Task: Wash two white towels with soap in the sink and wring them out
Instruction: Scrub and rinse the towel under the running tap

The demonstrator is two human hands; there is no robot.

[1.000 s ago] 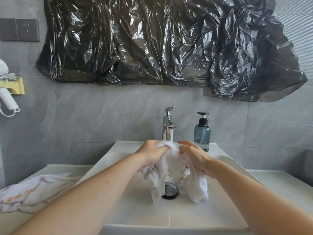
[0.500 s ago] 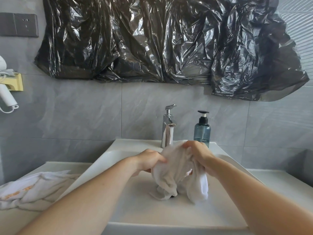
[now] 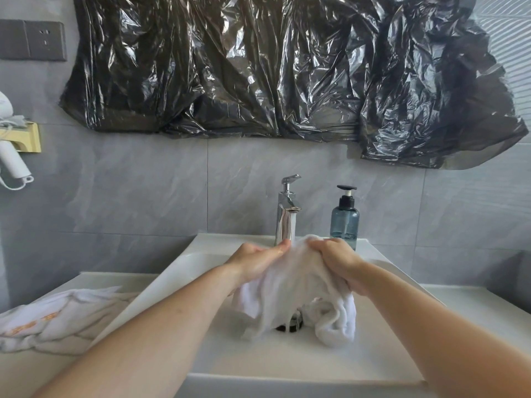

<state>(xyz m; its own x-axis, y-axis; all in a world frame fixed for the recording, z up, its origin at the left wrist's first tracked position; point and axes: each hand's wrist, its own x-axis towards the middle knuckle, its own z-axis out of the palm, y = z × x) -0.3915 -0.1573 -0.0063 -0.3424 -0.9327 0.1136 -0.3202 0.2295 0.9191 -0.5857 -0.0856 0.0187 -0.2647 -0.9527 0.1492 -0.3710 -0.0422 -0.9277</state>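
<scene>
Standing over the white rectangular ceramic sink (image 3: pixel 201 285), a person holds a wet white cotton towel (image 3: pixel 290 285) bunched up above the basin, right under the spout of the chrome single-lever faucet (image 3: pixel 286 214). Water appears to run from the spout onto the top of the cloth. The right hand (image 3: pixel 336 259) grasps the upper right part of the towel, its fingers curled down into the fabric. The left hand (image 3: pixel 258 261) lies against the towel's left side with its fingers stretched out almost straight, fingertips reaching toward the stream; its thumb is hidden, so I cannot tell whether it pinches the cloth. The lower folds of the towel hang down into the basin, the right end drooping in a thick roll just beside the dark round drain (image 3: pixel 290 324), which is partly covered by the fabric. A second white towel with orange lettering (image 3: pixel 57 320) lies crumpled on the pale countertop (image 3: pixel 474 305) to the left of the sink, well apart from the hands. A translucent blue pump bottle with a black dispenser head (image 3: pixel 344 222) stands on the back ledge, just right of the faucet. On the grey tiled wall above, a crinkled sheet of black plastic film (image 3: pixel 273 67) hangs, with a grey wall socket plate (image 3: pixel 31 40) to its left and a white hair dryer in a yellow holder (image 3: pixel 14 150) below that.
</scene>
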